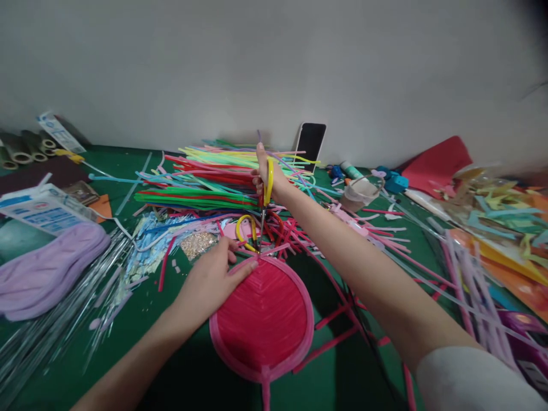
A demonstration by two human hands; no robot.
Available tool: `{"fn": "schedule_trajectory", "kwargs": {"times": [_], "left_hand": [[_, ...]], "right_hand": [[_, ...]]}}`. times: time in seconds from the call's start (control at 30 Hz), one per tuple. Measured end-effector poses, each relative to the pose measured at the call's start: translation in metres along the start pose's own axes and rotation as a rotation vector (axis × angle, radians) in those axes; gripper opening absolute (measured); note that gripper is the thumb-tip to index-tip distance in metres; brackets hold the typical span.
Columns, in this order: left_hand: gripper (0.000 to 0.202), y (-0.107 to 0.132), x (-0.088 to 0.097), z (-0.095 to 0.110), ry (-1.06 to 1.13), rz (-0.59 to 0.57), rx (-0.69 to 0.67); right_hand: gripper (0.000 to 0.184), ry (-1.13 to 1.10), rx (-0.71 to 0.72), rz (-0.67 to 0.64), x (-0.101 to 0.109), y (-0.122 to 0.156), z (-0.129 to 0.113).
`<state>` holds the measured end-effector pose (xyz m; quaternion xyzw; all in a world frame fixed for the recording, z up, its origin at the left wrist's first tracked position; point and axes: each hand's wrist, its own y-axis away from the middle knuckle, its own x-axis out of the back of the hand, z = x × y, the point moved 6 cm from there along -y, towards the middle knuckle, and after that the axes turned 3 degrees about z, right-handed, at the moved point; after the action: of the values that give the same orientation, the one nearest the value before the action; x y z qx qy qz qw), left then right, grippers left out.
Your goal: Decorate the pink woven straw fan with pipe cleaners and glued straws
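My left hand [214, 278] pinches the top edge of a round, leaf-shaped piece [263, 319] made of red strands with a fuzzy pink rim and stem. Above it, my right hand [270, 176] grips yellow-handled scissors [269, 185], blades pointing down at the piece's top tip. Another yellow loop [246, 229] shows just left of the blades; whether it belongs to the same scissors I cannot tell. Short pink pipe cleaner pieces [295, 237] lie behind the tip. A bundle of colourful pipe cleaners [197, 191] stretches behind my right hand.
A phone [311, 142] leans against the grey wall. At right are a small white bucket [359, 191], red paper [439, 168] and paper strips [509, 214]. Purple padded pieces [51, 271], silvery strands [77, 308] and a blue-white pack [40, 208] lie left on the green table [171, 365].
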<state>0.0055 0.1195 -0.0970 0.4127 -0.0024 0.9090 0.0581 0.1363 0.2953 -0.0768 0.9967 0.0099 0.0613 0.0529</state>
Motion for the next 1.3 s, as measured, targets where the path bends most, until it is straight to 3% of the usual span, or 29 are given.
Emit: {"fn": "schedule_trajectory", "kwargs": {"times": [0.13, 0.23, 0.47, 0.67, 0.9, 1.1, 1.3], "left_hand": [[0.052, -0.006, -0.016, -0.003, 0.37, -0.085, 0.09], [0.066, -0.01, -0.015, 0.007, 0.522, -0.15, 0.109], [0.064, 0.001, -0.003, 0.018, 0.641, -0.136, 0.158], [0.061, 0.001, -0.002, 0.018, 0.649, -0.117, 0.163], [0.057, 0.004, -0.003, 0.018, 0.712, -0.132, 0.194], [0.054, 0.004, -0.001, 0.012, 0.711, -0.13, 0.196], [0.056, 0.006, 0.009, 0.017, 0.703, -0.103, 0.151]], "right_hand": [[0.061, -0.059, -0.093, 0.028, 0.001, 0.006, -0.003], [0.059, -0.122, -0.151, 0.02, 0.002, 0.01, -0.007], [0.06, -0.279, -0.278, -0.019, 0.004, 0.014, -0.004], [0.059, -0.256, -0.182, -0.009, 0.002, 0.019, -0.013], [0.052, -0.25, -0.21, -0.039, -0.007, 0.025, -0.014], [0.037, -0.055, -0.215, -0.173, -0.001, 0.027, -0.013], [0.053, 0.129, -0.123, -0.073, 0.013, 0.033, -0.031]]}}
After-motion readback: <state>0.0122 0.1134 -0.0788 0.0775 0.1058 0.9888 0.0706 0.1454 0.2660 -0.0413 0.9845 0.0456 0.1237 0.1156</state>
